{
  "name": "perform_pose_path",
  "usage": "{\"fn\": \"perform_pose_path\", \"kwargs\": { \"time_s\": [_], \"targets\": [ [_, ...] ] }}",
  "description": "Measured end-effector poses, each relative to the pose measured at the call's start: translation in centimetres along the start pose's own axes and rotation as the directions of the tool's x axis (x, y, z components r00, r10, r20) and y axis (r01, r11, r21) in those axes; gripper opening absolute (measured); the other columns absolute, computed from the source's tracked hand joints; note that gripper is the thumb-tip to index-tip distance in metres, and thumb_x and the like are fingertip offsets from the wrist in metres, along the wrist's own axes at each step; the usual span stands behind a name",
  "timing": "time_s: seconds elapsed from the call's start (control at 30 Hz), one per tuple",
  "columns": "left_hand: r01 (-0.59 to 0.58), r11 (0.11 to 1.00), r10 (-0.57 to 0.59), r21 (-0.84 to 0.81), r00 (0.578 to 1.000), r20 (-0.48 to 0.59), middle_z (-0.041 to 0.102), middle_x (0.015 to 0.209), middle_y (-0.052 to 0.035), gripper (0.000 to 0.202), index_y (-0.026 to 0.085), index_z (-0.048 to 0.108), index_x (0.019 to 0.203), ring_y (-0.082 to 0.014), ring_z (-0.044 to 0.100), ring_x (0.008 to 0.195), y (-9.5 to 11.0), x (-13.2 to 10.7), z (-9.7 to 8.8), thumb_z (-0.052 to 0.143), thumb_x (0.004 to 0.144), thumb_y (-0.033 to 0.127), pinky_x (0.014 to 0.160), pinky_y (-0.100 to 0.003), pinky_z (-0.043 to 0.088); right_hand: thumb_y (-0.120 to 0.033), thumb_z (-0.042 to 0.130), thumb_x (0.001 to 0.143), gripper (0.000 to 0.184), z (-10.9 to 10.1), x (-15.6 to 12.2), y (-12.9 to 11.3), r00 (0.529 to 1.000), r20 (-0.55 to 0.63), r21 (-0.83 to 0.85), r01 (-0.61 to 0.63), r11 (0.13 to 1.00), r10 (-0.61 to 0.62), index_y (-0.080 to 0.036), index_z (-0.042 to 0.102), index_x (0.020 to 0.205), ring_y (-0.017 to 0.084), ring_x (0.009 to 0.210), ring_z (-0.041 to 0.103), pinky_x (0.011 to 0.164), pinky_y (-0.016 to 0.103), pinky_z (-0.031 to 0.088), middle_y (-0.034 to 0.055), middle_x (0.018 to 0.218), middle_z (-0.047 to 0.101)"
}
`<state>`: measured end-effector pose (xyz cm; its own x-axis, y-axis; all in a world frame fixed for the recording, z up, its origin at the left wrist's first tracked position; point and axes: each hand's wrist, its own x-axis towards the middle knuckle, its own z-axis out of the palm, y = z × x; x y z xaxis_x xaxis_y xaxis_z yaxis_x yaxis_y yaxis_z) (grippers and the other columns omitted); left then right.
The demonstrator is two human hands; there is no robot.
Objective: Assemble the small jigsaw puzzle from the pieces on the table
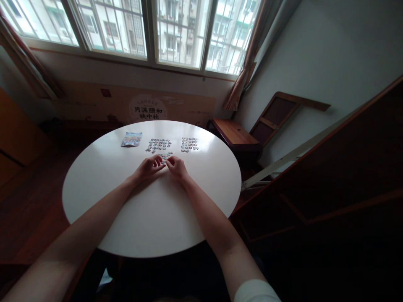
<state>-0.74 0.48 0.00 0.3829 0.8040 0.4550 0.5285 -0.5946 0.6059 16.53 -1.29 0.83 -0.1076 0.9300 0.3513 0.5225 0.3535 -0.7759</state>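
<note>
My left hand (150, 166) and my right hand (176, 167) rest close together on the round white table (103, 184), fingers curled and pinched toward each other over small jigsaw pieces (165, 156). What exactly each pinch holds is too small to make out. Just beyond the hands lies a loose cluster of puzzle pieces (159, 145), and to its right a tidier group of pieces (189, 144). A small printed picture card (131, 139) lies at the far left of the pieces.
A wooden folding chair (239, 134) stands past the table at the right, near a curtain (248, 58). A flat cardboard box with printed characters (147, 110) leans under the barred window (138, 29). Dark wooden furniture (346, 176) rises at the right.
</note>
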Motion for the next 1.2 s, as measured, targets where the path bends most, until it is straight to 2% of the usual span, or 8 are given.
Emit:
{"fn": "perform_pose_path", "kwargs": {
  "time_s": [0.47,1.2],
  "targets": [
    [0.0,1.0,0.0,0.017,1.0,0.018,0.059,0.065,0.0018,0.03,0.019,0.054,0.082,-0.012,0.055,0.055,-0.02,-0.04,-0.05,0.061,0.079,0.048,0.052,-0.023,0.045,-0.022,0.058,0.081,0.012,0.11,0.08,0.15,1.0,0.02,-0.062,0.019,0.998,-0.017,-0.016,0.068,0.079,0.012,0.069,0.055,0.068,0.023,0.042,0.0022,0.076,0.064],
    [0.002,1.0,-0.003,0.027,0.999,0.034,0.06,0.066,0.0013,0.027,0.019,0.056,0.085,-0.0124,0.056,0.056,0.06,-0.06,-0.03,0.061,0.078,0.045,0.052,-0.023,0.045,-0.022,0.058,0.079,0.009,-0.09,0.01,0.03,1.0,0.01,-0.006,0.006,1.0,-0.006,-0.016,0.065,0.079,0.011,0.067,0.055,0.067,0.023,0.044,0.001,0.073,0.063]
  ]
}}
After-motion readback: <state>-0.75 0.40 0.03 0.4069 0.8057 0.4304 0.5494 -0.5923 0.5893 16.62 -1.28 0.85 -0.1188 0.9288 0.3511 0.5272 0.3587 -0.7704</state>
